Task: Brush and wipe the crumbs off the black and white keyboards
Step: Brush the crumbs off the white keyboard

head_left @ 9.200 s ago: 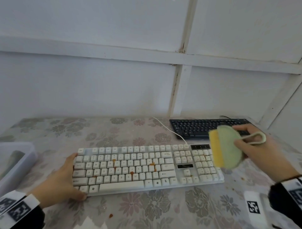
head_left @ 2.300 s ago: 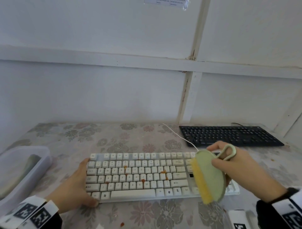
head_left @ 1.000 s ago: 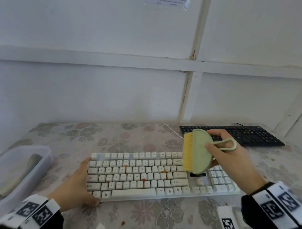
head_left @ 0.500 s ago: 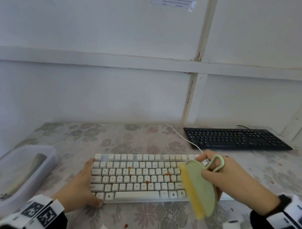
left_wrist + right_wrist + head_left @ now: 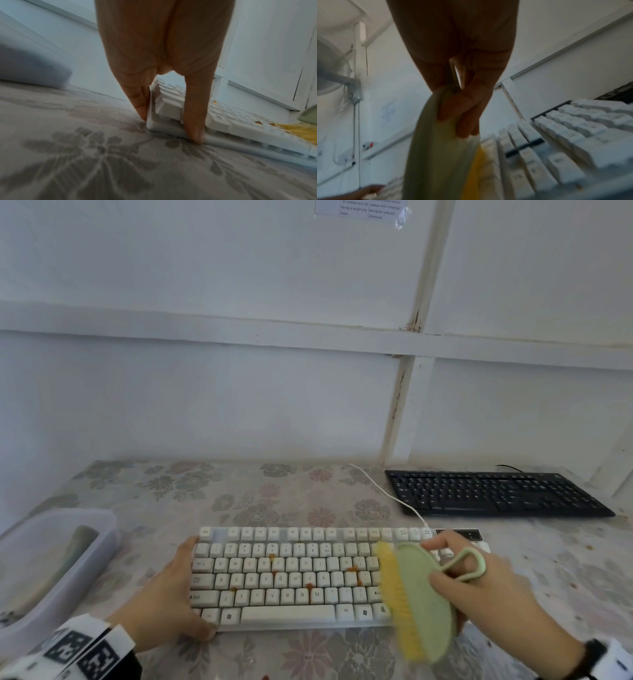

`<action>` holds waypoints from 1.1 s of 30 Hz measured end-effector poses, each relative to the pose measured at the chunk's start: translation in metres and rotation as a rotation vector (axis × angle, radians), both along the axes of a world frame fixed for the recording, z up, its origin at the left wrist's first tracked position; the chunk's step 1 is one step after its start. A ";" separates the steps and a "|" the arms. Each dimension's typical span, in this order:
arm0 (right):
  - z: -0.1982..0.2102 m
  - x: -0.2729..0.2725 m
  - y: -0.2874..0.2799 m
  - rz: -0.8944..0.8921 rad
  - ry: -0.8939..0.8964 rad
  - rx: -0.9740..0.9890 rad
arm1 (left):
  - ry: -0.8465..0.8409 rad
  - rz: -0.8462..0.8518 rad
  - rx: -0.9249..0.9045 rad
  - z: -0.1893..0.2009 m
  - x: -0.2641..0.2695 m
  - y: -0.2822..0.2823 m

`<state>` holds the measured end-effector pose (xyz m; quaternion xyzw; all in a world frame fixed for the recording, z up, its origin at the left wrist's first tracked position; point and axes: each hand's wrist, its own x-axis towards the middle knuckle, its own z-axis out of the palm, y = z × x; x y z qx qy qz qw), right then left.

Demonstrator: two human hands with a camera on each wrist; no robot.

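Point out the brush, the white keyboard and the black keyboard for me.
brush (image 5: 423, 601), head view, on its green back.
white keyboard (image 5: 287, 613), head view, on the space bar.
black keyboard (image 5: 493, 493), head view, on the middle key rows.

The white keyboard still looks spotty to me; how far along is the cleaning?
Nothing looks finished. Orange crumbs dot the middle keys of the white keyboard. In hand: the right hand holds the green brush, bristles at the keyboard's right part, while the left hand steadies its left end. Left: those crumbs, wiping, and the black keyboard, whose state I can't judge.
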<state>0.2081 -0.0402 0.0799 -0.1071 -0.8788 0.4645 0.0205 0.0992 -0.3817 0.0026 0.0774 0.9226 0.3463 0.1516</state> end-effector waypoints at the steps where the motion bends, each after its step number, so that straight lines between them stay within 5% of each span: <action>1: 0.002 0.003 0.000 0.022 -0.028 0.001 | 0.001 0.002 -0.003 0.001 0.001 0.001; 9: 0.019 -0.031 -0.004 -0.062 0.291 -0.086 | 0.018 -0.001 -0.005 0.005 0.003 0.003; 19: 0.004 -0.014 -0.006 0.080 0.023 -0.032 | 0.036 -0.013 -0.015 0.005 0.004 0.003; 26: 0.014 -0.029 -0.004 -0.056 0.234 -0.113 | 0.020 -0.002 0.011 0.004 0.004 0.002; 33: -0.004 -0.008 -0.010 0.019 0.061 -0.076 | 0.033 -0.009 -0.001 0.002 0.002 0.001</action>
